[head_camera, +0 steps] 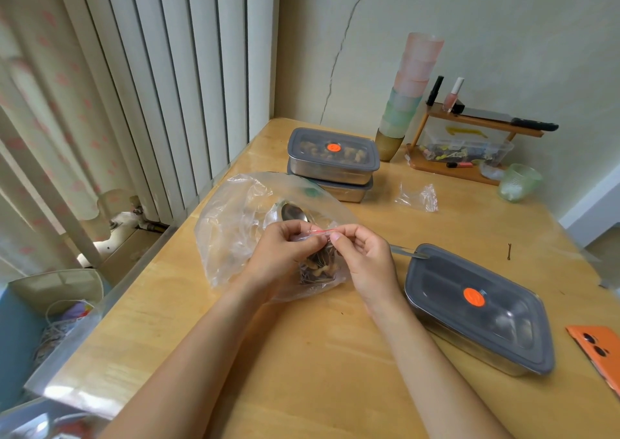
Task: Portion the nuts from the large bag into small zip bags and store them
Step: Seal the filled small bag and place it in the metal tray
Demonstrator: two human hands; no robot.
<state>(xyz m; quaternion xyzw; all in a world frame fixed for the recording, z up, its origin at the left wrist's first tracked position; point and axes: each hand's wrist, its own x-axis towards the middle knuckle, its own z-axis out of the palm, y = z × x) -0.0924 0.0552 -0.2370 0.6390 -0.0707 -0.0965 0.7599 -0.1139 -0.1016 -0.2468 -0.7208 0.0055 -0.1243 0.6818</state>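
Observation:
A small zip bag [318, 264] filled with nuts hangs upright above the wooden table [335, 354]. My left hand [285, 247] and my right hand [362, 254] both pinch its red zip strip at the top, fingertips almost meeting. Behind the hands lies the large clear bag [235, 217], crumpled and open, with a metal spoon [293, 212] resting on it. An empty small bag [417, 197] lies farther back on the table.
A steel box with a grey lid [479, 307] sits at the right, a metal utensil handle [407, 252] resting on its corner. Two stacked lidded boxes [332, 160] stand at the back. Stacked cups [407, 93], a wooden rack [469, 143], a green cup [518, 182] and an orange phone [600, 351] are around.

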